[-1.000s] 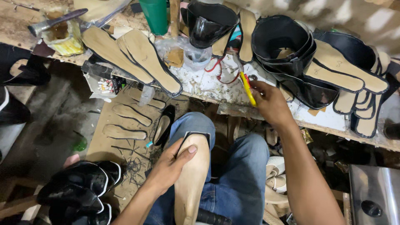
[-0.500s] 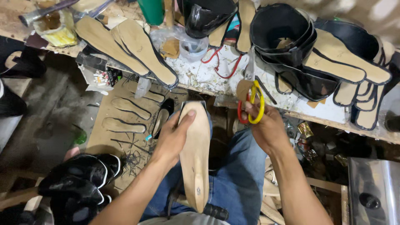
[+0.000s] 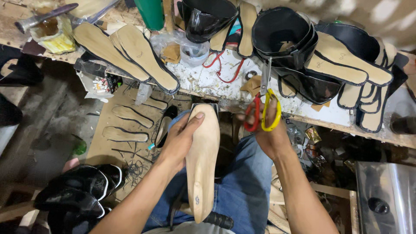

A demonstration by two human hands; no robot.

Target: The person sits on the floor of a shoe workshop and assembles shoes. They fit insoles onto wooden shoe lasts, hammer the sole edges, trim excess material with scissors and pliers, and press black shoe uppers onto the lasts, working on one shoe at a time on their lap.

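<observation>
— What's the workplace like?

— A rough wooden workbench (image 3: 216, 82), spattered white and littered with scraps, runs across the top. Along it lie tan insoles (image 3: 145, 56) edged in black, and at its right end black shoe uppers (image 3: 286, 34) are stacked with more insoles on them.

— Any packages or labels?

— At the bench's left corner sits a yellow tin (image 3: 54, 34) with a hammer (image 3: 43, 15) across it. A green bottle (image 3: 149, 13) stands at the back edge, and a clear plastic cup (image 3: 193, 52) is near the middle. Under the left end a small box (image 3: 99, 84) holds white sticks with red tips.

— And the hands?

— The left hand (image 3: 180, 141) is clamped round the side of a long tan sole (image 3: 203, 160), thumb on its top face; the sole lies lengthwise over the person's jeans, just below the bench's front edge. The right hand (image 3: 271, 130) has fingers through the red and yellow loops of scissors (image 3: 262, 108), blades pointing up at the bench.
</observation>
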